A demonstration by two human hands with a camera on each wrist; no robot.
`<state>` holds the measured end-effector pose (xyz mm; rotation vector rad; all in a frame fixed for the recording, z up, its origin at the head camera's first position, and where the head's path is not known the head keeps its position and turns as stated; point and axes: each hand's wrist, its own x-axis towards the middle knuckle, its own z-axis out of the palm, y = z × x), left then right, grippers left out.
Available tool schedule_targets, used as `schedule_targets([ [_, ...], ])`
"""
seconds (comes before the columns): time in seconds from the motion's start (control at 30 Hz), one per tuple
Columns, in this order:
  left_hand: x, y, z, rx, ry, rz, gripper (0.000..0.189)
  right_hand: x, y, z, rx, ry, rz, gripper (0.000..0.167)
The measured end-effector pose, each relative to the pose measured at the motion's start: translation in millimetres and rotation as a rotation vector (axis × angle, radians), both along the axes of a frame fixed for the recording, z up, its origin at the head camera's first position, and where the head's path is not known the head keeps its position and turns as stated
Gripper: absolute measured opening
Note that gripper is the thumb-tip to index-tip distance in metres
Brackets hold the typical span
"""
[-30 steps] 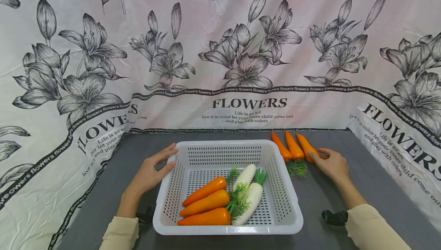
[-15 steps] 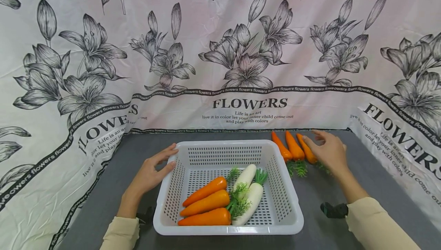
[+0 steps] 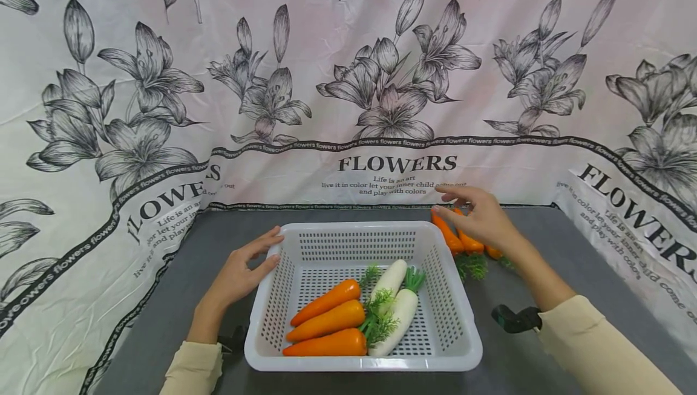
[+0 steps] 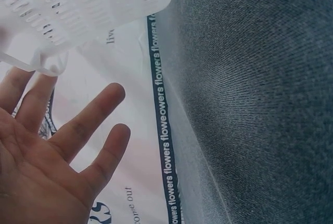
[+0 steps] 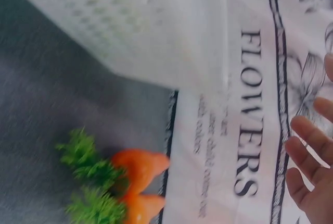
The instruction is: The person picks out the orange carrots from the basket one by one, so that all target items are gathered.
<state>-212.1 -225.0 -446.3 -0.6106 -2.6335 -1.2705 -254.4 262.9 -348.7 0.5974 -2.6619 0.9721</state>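
My left hand (image 3: 236,271) rests at the left rim of a white perforated plastic basket (image 3: 362,365), its fingers spread; in the left wrist view two fingertips meet the rim. Inside lie three orange carrots (image 3: 325,320) with green tops and two white radishes (image 3: 400,316). Right of the basket, more carrots (image 3: 448,238) lie side by side on the grey table, green leaves (image 3: 474,266) toward me. Above them hovers my right hand (image 3: 481,219), holding nothing, partly hiding them. The right wrist view shows its fingers extended, away from two carrots (image 5: 138,169).
A white curtain (image 3: 397,92) with printed lilies stands behind the grey table (image 3: 179,298) and along both sides. A black strap device (image 3: 514,319) sits at my right wrist.
My right hand has left the rightmost loose carrot, risen and swung left over the others. The left hand and the basket's contents stay as they were.
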Motion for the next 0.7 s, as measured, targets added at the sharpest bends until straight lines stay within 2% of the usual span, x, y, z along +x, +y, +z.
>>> schedule_targets([
  [0.33, -0.6, 0.8, 0.6, 0.027, -0.020, -0.009, 0.046, 4.4, -39.2, 6.7, 0.006, -0.032, 0.201, 0.049],
  [0.7, 0.2, 1.1, 0.7, 0.034, -0.033, -0.006, 0.047, 4.4, -85.5, -8.6, 0.055, -0.126, 0.425, 0.049],
])
